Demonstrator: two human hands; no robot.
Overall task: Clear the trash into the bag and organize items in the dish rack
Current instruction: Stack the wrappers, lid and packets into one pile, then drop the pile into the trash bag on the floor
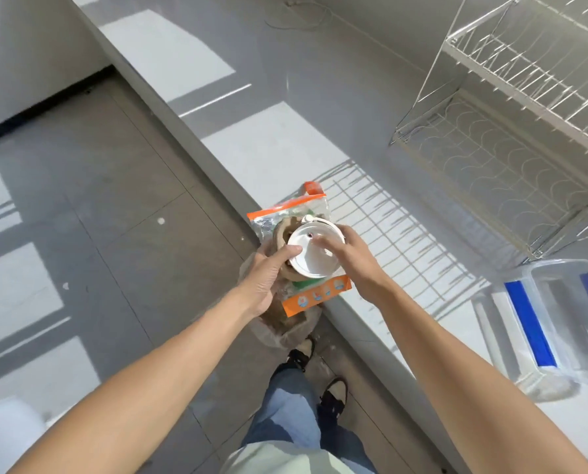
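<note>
A clear plastic bag with orange bands (pixel 315 297) hangs at the counter's front edge, with brown crumpled trash (pixel 280 234) inside it. Over its mouth sits a round white lid or bowl (pixel 311 256). My left hand (pixel 267 280) grips the bag's left side, thumb on the white rim. My right hand (pixel 350 256) holds the white piece from the right, fingers reaching across its top. The white wire dish rack (pixel 498 172) stands at the back right of the counter, with two tiers and nothing in them.
A clear plastic box with blue strips (pixel 559 319) lies on the counter (pixel 279 152) at the right. A thin cord (pixel 303 15) rests at the far end. Grey floor tiles (pixel 97 206) lie to the left; my shoes (pixel 333 395) stand below the bag.
</note>
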